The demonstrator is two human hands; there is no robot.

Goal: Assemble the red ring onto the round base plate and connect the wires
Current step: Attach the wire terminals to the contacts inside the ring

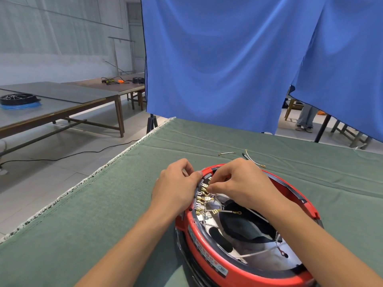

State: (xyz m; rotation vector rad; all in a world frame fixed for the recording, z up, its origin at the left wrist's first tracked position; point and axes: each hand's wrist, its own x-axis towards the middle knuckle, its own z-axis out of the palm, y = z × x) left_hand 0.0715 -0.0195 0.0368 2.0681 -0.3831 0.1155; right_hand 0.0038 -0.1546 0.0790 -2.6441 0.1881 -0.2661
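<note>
Pinching brass terminals, two hands, one red ring, two loose wires

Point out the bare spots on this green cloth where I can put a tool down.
Free: the wide stretch of green cloth between its fringed left edge and the left hand; also the far strip below the blue curtain. Crowded: behind the red ring, where loose wires lie, and around the brass terminals where the right hand works.

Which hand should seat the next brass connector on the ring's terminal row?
Right. Its fingers already pinch at the brass connectors inside the red ring, while the left hand grips the rim there, likely bracing it.
</note>
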